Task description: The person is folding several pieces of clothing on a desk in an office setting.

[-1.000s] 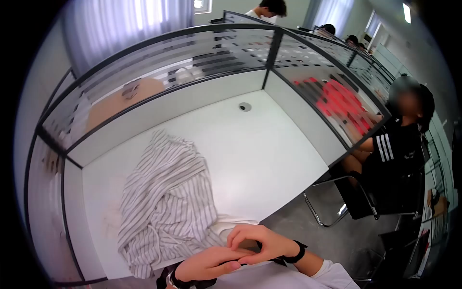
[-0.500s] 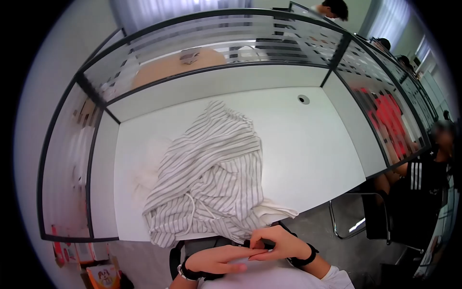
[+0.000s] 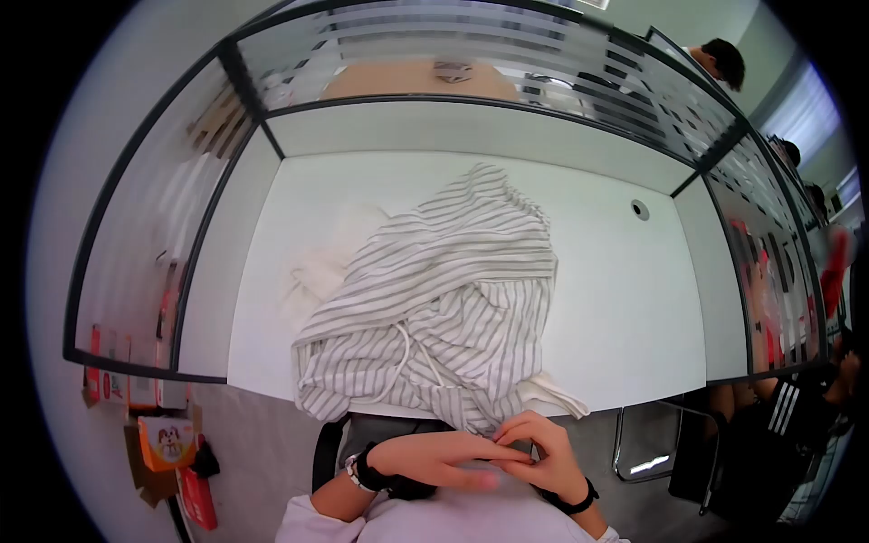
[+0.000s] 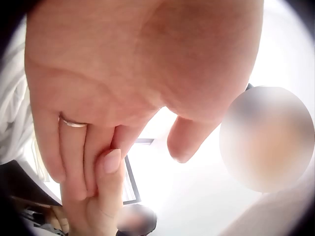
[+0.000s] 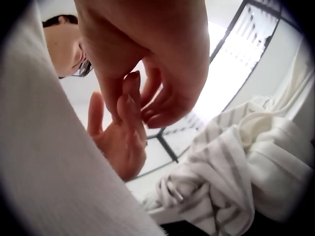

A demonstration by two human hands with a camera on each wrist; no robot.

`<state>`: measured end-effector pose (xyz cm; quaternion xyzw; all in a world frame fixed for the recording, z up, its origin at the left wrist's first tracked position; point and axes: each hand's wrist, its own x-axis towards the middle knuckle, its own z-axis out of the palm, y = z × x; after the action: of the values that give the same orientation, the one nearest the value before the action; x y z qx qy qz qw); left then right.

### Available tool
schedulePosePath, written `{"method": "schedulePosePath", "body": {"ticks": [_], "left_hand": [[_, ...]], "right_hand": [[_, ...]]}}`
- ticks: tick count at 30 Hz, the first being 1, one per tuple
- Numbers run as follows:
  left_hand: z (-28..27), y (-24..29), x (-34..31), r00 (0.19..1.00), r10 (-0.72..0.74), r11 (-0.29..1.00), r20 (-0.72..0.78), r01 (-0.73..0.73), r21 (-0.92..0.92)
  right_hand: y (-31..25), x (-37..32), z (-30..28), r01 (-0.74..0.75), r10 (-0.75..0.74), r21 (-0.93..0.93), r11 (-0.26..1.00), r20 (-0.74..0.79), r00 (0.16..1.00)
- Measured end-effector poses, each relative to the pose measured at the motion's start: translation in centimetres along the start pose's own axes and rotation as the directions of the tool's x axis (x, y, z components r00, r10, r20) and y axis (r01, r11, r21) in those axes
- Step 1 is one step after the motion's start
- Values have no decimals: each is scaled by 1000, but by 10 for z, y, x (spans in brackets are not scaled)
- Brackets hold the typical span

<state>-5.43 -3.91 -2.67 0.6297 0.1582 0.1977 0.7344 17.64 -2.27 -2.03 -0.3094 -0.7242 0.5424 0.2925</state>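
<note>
We see a white desk (image 3: 615, 299) with a striped shirt (image 3: 453, 290) heaped at the middle of its near edge, 1 fold hanging over. Just off that edge the left hand (image 3: 444, 457) lies flat with its fingers straight. The right hand (image 3: 543, 452) curls and pinches those fingers, below 1 ring (image 4: 74, 123).

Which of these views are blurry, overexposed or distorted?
Head view: sharp, but fisheye bends the partition and blackens the corners. Left wrist view: the left hand fills the frame, soft, background blown white. Right wrist view: right hand soft, glare behind, striped shirt clearer.
</note>
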Motion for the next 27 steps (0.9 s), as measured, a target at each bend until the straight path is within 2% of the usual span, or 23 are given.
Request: {"method": "schedulePosePath", "body": {"ticks": [1,5,6,12,16,19,20,21,23,25,26,27], "left_hand": [[-3,3,1,1000,11,1000,-5,-11,-12],[-2,1,-1,999,52,998,-4,-52,-17],[-2,-1,0,999,41,999,-7,-41,-26],[-6,2,1,999,-1,1000,-45,1,2],[-6,5,0,998,8,1000,-56,-7,28],[-12,9,-7,994,-26,997,-110,33,63],[-13,16,-11,978,-59,987,-199,87,136],[-14,24,-14,955,-82,969,-287,144,203],[-14,41,-14,853,129,854,-506,164,493],[-26,63,-10,794,256,671,-551,264,693],[-35,67,-3,801,261,669,-538,251,699],[-46,72,5,763,342,574,-548,293,765]], "right_hand": [[2,2,2,71,-69,27,997,-61,996],[-1,-3,-4,-26,25,-37,999,-26,999],[-1,-6,-6,-105,106,-103,989,1,994],[7,2,9,36,-42,-47,998,-136,990],[4,-1,4,-69,57,-126,990,-98,994],[-5,5,1,-34,14,-210,977,-94,995],[-3,7,-2,17,-38,-212,977,-98,994],[-11,9,-7,-1,-23,-200,980,-115,993],[0,3,-16,-9,-46,-263,965,-202,978],[-3,2,-22,-28,-51,-286,958,-263,963],[-2,0,-23,-55,-34,-272,961,-313,949],[0,-2,-24,-78,-20,-256,963,-361,932]]}}
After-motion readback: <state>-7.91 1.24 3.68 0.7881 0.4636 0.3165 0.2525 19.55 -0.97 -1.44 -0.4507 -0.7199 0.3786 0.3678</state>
